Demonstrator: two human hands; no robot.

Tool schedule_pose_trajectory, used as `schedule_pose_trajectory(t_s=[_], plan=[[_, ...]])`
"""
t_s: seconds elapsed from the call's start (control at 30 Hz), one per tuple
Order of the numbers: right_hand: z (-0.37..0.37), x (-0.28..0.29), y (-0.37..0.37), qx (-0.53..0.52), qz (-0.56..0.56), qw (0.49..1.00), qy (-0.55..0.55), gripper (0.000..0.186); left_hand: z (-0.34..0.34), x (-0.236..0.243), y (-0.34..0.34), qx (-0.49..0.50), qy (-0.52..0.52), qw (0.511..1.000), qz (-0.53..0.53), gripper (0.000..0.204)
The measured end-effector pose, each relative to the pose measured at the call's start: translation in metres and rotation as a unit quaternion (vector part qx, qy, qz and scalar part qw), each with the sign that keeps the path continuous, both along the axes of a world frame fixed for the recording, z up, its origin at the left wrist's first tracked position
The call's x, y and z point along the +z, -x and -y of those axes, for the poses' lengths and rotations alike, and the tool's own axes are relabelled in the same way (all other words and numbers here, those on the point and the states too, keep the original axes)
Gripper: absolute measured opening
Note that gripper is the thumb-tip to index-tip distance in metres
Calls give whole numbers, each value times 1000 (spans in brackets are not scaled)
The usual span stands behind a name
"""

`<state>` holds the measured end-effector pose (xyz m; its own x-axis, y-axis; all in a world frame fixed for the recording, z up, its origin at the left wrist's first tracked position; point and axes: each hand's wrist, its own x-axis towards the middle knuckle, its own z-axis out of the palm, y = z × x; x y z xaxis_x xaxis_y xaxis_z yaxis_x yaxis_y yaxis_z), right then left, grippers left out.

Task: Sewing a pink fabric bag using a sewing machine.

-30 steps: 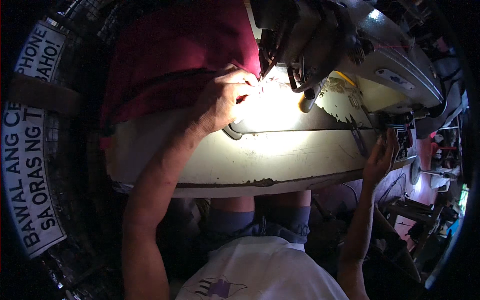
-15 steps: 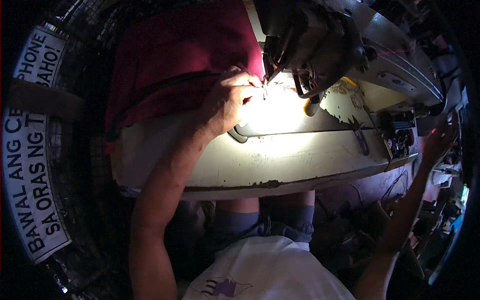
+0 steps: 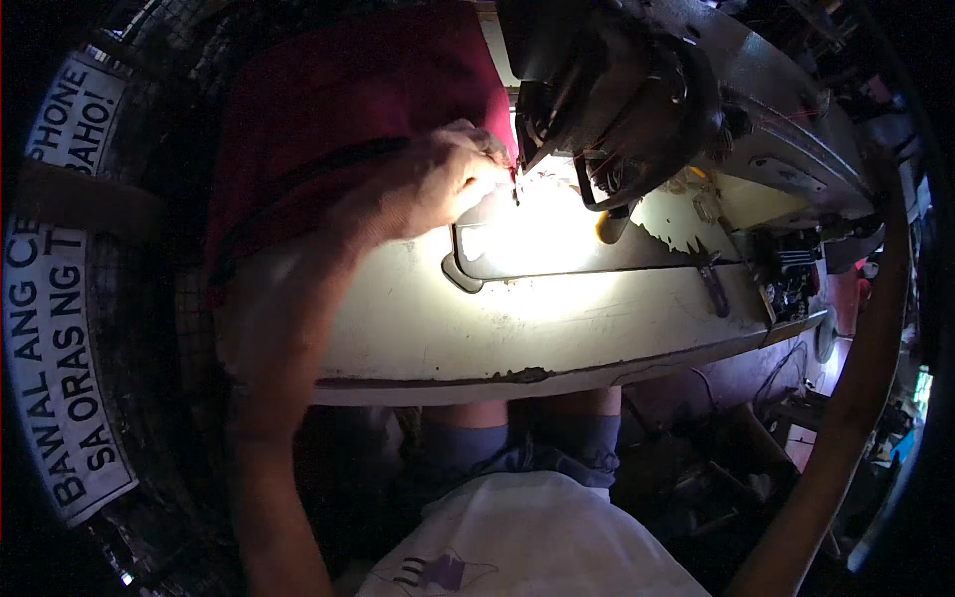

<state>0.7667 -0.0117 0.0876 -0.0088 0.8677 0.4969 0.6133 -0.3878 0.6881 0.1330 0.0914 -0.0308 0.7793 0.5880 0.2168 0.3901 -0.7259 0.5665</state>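
Under the bright lamp, my left hand [image 3: 453, 179] is closed in a pinch on the edge of a dark red cloth [image 3: 368, 85]. A black band [image 3: 328, 171] runs along the cloth toward that hand. Just right of the fingertips are the needle and foot area of a sewing machine [image 3: 637, 109]; a small dark red end pokes out there, blurred by glare. My right hand [image 3: 877, 174] is raised to the far right end of the machine, beside its body. It lies in shadow, and its fingers cannot be made out.
Thread snips [image 3: 712, 284] lie on the worn white machine table [image 3: 398, 333], whose front edge is chipped. A small tray of dark parts [image 3: 793, 279] sits at the table's right. To the left, a lettered white sign [image 3: 65, 368] hangs by a wire mesh.
My right hand has moved up and away along the machine's right end. My left hand has shifted slightly left, still pinching at the cloth's edge.
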Motion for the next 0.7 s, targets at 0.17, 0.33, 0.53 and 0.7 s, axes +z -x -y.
schedule_pose_trajectory(t_s=[0.17, 0.33, 0.53, 0.7], plan=[[5, -9, 12, -9, -14, 1000, -9, 53, -40, 9, 11, -42, -169, 981, -84, 34], [14, -20, 9, -11, -18, 1000, -16, 56, -38, -9, 7, -51, -198, 970, -130, 63], [14, -20, 8, -18, -10, 999, -24, 59, -15, -4, 9, 22, -80, 978, -190, 65], [7, -27, 15, -22, -17, 999, -24, 62, 28, -19, 7, 193, -201, 950, -142, 59]])
